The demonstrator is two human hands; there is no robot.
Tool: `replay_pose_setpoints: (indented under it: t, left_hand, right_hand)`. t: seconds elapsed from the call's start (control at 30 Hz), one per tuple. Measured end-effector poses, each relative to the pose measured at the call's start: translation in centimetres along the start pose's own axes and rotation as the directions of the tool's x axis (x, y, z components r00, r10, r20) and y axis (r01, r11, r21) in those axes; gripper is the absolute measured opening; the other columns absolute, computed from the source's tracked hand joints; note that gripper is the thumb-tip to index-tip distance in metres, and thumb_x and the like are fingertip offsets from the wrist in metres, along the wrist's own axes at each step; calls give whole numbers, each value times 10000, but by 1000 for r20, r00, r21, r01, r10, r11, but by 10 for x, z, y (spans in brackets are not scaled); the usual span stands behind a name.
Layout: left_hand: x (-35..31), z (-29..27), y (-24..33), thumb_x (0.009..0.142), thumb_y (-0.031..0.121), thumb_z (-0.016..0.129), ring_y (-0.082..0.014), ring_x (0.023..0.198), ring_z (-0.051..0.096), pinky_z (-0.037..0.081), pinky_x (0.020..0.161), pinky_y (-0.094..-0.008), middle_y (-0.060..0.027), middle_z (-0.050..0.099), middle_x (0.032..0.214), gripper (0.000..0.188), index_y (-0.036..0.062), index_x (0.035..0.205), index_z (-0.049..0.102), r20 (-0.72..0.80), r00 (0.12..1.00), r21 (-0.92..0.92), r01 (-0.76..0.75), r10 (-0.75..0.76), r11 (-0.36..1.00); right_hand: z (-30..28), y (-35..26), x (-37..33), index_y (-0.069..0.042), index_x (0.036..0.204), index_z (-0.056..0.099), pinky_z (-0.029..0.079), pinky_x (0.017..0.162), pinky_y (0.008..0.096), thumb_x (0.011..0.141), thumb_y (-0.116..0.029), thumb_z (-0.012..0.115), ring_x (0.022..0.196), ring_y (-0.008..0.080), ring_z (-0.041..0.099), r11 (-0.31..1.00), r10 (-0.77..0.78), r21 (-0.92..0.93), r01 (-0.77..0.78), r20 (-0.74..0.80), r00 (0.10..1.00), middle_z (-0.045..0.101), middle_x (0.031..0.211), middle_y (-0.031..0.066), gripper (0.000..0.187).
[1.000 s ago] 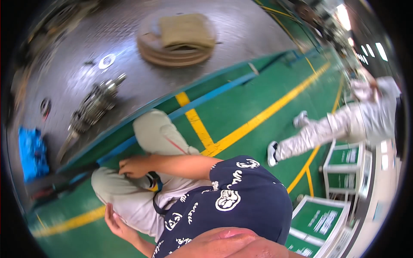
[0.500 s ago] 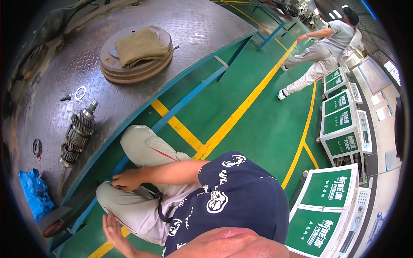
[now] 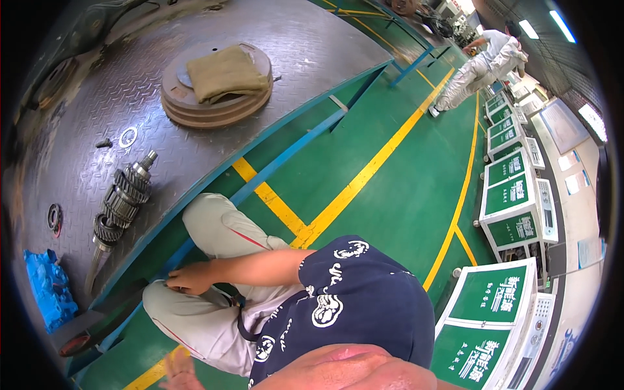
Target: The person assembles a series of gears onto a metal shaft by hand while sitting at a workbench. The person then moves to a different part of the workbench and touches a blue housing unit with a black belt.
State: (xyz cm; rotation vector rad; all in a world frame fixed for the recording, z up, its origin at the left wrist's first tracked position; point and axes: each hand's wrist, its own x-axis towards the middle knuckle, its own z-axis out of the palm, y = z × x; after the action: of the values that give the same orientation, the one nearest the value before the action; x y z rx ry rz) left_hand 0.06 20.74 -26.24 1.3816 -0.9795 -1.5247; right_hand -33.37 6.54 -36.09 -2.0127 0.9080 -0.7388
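Note:
My right hand (image 3: pixel 190 278) rests on my bent knee, its fingers loosely draped and nothing seen in them. Low at the lower edge, my left hand (image 3: pixel 181 373) is raised with fingers apart, a little blurred and holding nothing. Beside my knees stands a workbench with a patterned steel top (image 3: pixel 214 149). On it lie a gear shaft (image 3: pixel 123 198), a pale ring (image 3: pixel 128 137), a small bolt (image 3: pixel 103 143), a dark ring-shaped part (image 3: pixel 54 217) and a blue casting (image 3: pixel 49 289). A folded brown cloth (image 3: pixel 227 73) sits on a thick round metal disc (image 3: pixel 214 118). Neither hand touches these.
A blue rail (image 3: pixel 286 156) runs along the bench's side. A dark bar with a reddish end (image 3: pixel 77 344) juts out at its near corner. Green-and-white wheeled cabinets (image 3: pixel 510 195) line the right. Another person (image 3: pixel 484 68) walks on the green floor (image 3: pixel 383 214) far off.
My left hand has moved down toward the lower edge, while my right hand stays on the knee. The other person has walked farther away. The view has shifted slightly.

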Motion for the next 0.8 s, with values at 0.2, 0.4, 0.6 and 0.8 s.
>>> replay_pose_setpoints:
  t: [0.2,0.4,0.6,0.8]
  left_hand:
    - [-2,-6,11,1143,387,466,-351,1465,556,412,1238,-546,-193,573,1610,581,19,1588,523,55,996,-299,-56,76,953]
    - [-27,51,21,1162,505,482,-347,1605,383,307,1326,-441,-249,438,1702,693,-20,1613,494,-89,949,377,313,-302,872]
    - [-56,15,39,1164,529,409,-408,1579,432,311,1313,-560,-255,487,1668,640,86,1610,528,27,879,-645,-348,476,680]
    - [-45,54,-47,1132,628,443,-431,1565,431,339,1305,-455,-299,527,1615,853,-105,1567,478,-87,988,530,154,-128,834]
  right_hand:
    - [-15,3,20,5,1045,619,489,813,505,899,-79,659,923,411,593,996,79,35,-84,140,987,633,1031,224,173]
    - [-29,-34,13,-68,1532,527,541,1089,428,1069,-97,673,1311,309,632,962,139,243,-126,-37,990,544,1508,152,486]
    - [17,-41,-22,-171,1707,334,470,1160,458,1119,-206,605,1490,347,486,583,599,591,-557,149,786,391,1715,157,649]
    - [1,-102,-33,-102,1691,395,434,1177,569,1085,-258,573,1512,382,460,517,410,759,-396,187,893,458,1671,194,650]
